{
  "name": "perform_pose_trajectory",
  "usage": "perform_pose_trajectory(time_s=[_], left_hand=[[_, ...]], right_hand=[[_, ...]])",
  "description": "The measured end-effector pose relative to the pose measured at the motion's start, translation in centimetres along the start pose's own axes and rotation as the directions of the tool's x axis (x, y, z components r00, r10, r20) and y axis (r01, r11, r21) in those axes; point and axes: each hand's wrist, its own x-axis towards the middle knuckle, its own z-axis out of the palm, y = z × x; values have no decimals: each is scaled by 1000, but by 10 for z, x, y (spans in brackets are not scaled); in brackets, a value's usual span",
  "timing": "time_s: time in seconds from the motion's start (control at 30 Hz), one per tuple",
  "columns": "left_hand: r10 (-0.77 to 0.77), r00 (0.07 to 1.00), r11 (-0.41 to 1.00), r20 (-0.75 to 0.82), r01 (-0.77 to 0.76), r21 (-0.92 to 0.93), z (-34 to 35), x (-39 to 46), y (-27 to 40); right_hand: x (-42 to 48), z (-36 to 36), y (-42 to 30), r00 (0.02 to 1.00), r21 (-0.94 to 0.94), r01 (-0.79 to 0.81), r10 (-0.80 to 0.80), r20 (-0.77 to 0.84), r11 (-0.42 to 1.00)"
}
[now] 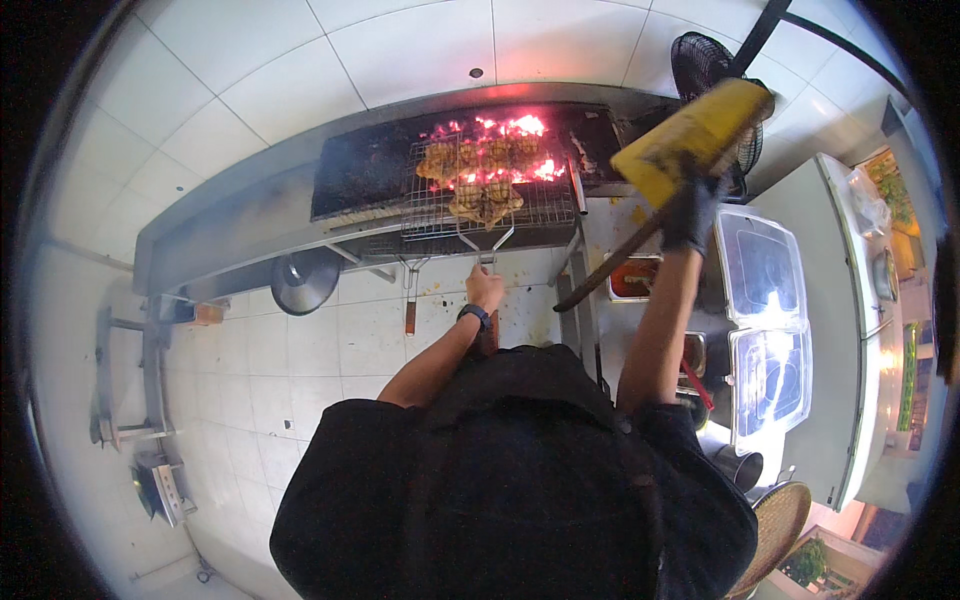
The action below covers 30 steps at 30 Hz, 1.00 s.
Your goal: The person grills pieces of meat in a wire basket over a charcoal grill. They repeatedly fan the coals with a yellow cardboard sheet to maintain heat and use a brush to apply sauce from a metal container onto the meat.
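Note:
My left hand (486, 289), bare and with a dark wristwatch, grips the handle of a wire grill basket (541, 211). Flattened pieces of meat (487, 201), perhaps chicken, lie in the basket over glowing charcoal (528, 126). In a black glove, my right hand (690, 214) holds a yellow flat fan (686, 142) by its long brown handle (611, 270). The fan is raised to the right of the coals and blurred. Its handle slants down towards me, and the gloved fingers are partly hidden.
The charcoal grill (367, 169) runs along the tiled wall. A black electric fan (701, 67) stands behind its right end. On the right are a metal container of red sauce (634, 279) and clear plastic lids (761, 266). A round dark lid (304, 281) hangs below the grill's front.

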Motion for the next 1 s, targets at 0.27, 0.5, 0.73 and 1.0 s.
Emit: perform_pose_trajectory(time_s=[0.27,0.5,0.73,1.0], left_hand=[[66,911,753,408,223,-619,-63,0,46],[311,635,445,707,560,-699,-103,23,62],[381,554,344,740,658,-670,-137,47,42],[348,573,349,742,655,-670,-147,72,28]], right_hand=[[24,-61,-70,698,124,584,-418,-581,803],[-8,-82,34,897,-654,360,-440,47,665],[-93,-13,150,970,-167,-111,143,195,980],[-124,19,271,742,-877,333,478,470,346]])
